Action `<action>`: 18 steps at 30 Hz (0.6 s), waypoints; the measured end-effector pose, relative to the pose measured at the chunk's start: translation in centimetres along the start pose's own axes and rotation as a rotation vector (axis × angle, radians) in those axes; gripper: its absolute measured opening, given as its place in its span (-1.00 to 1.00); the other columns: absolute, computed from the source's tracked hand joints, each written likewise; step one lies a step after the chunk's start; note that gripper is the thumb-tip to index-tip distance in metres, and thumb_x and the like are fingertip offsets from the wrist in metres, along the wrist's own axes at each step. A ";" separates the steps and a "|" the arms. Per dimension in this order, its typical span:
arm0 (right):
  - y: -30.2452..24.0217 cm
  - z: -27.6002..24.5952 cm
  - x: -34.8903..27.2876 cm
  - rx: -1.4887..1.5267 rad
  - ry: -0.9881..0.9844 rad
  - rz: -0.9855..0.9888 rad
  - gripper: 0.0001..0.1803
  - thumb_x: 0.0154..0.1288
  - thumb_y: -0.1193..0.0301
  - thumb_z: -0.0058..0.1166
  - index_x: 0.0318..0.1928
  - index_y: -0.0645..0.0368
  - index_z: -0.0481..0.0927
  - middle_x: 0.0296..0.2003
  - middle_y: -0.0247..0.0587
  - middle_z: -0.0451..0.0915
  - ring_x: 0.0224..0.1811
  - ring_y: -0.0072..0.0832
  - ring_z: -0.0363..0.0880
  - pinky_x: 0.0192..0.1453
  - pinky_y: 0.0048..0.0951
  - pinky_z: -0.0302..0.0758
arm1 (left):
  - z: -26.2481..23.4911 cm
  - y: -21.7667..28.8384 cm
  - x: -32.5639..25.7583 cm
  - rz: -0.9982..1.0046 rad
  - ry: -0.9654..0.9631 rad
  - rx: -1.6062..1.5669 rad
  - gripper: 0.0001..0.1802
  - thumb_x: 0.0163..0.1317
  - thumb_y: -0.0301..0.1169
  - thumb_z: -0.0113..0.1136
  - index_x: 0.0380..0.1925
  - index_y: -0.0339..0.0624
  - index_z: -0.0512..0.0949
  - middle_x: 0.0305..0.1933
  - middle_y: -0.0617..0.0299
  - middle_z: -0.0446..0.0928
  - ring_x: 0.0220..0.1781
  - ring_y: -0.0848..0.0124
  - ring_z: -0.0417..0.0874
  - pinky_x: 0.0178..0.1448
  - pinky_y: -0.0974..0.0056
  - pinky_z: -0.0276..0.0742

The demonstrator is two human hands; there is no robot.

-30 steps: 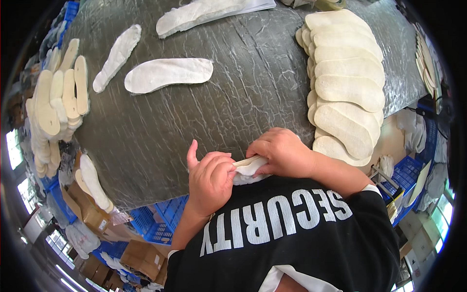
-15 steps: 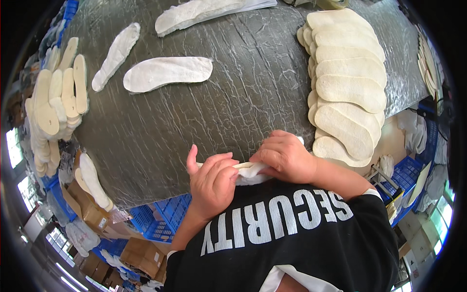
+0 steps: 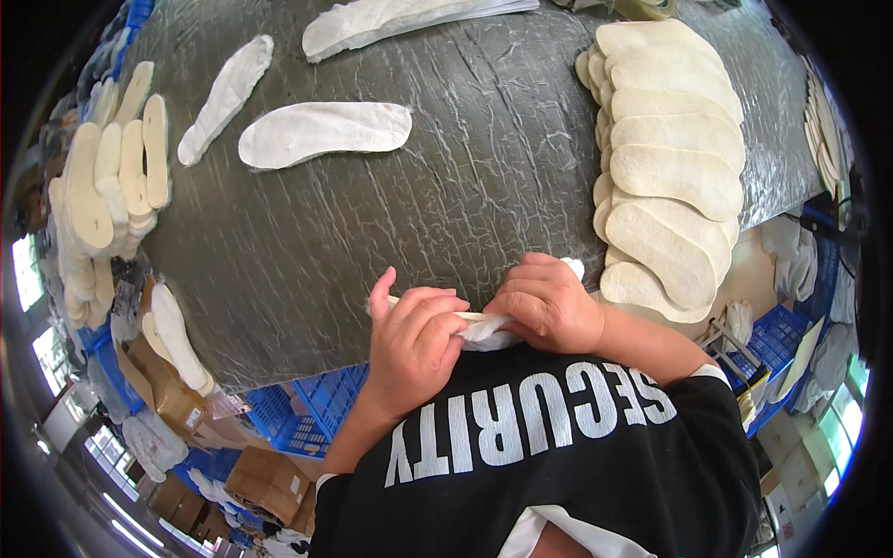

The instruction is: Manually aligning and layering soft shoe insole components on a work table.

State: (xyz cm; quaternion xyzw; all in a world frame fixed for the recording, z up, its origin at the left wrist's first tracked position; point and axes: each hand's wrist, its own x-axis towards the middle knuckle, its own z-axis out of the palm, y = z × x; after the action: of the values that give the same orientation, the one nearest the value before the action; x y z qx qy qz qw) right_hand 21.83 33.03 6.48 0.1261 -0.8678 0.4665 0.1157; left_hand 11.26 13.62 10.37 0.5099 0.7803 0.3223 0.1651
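At the table's near edge, close to my body, both hands hold a cream insole with a soft white cover [image 3: 486, 333]. My left hand [image 3: 416, 339] grips its left part, the index to little fingers bent over it and one finger sticking up. At its right part, my right hand [image 3: 547, 305] pinches the edge with curled fingers. A white end of the piece pokes out beyond my right knuckles. Much of the insole is hidden behind my hands. Farther off on the table lie a white fluffy insole [image 3: 326, 133] and a narrower white one [image 3: 226, 99].
A dark, crinkled sheet covers the table [image 3: 372, 223]. Overlapping cream insoles [image 3: 674, 172] form a long pile on the right. More insoles [image 3: 93, 205] are heaped at the left edge. White pieces [image 3: 386, 23] lie at the back. Blue crates [image 3: 312, 414] and cardboard boxes [image 3: 270, 484] stand below.
My left hand has shifted slightly right, closer to my right hand, still gripping the insole. My right hand stays nearly in place. The whole view has shifted a little.
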 end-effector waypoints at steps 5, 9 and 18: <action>0.0 -0.2 0.0 0.007 -0.041 -0.013 -0.71 -0.19 0.42 0.28 -0.34 0.12 0.55 -0.48 -0.34 0.54 -0.46 -0.36 0.52 -0.37 -0.33 0.35 | 0.5 0.1 -0.2 0.007 0.013 -0.027 -0.84 0.07 -0.52 0.23 -0.45 -0.09 0.41 -0.23 0.26 0.64 -0.12 0.25 0.67 0.35 -0.26 0.10; 0.1 -0.2 -0.6 -0.006 -0.077 -0.047 -0.66 -0.22 0.42 0.31 -0.32 0.13 0.55 -0.41 -0.32 0.58 -0.42 -0.35 0.55 -0.35 -0.33 0.36 | 1.2 0.2 -0.7 0.030 0.082 -0.026 -0.85 0.18 -0.47 0.18 -0.44 -0.09 0.38 -0.29 0.25 0.65 -0.19 0.25 0.69 0.35 -0.25 0.08; -0.7 0.0 0.0 -0.082 -0.059 -0.003 -0.66 -0.25 0.43 0.26 -0.32 0.10 0.59 -0.49 -0.41 0.57 -0.47 -0.44 0.53 -0.35 -0.36 0.31 | 0.5 0.1 -0.7 0.102 0.108 0.037 -0.83 0.07 -0.47 0.26 -0.41 -0.06 0.43 -0.26 0.33 0.65 -0.17 0.35 0.69 0.37 -0.23 0.05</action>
State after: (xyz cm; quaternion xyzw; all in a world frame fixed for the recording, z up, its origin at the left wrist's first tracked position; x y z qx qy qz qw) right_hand 22.07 32.64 6.96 0.1361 -0.8890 0.4266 0.0956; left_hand 11.88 13.19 10.05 0.5337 0.7670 0.3429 0.0966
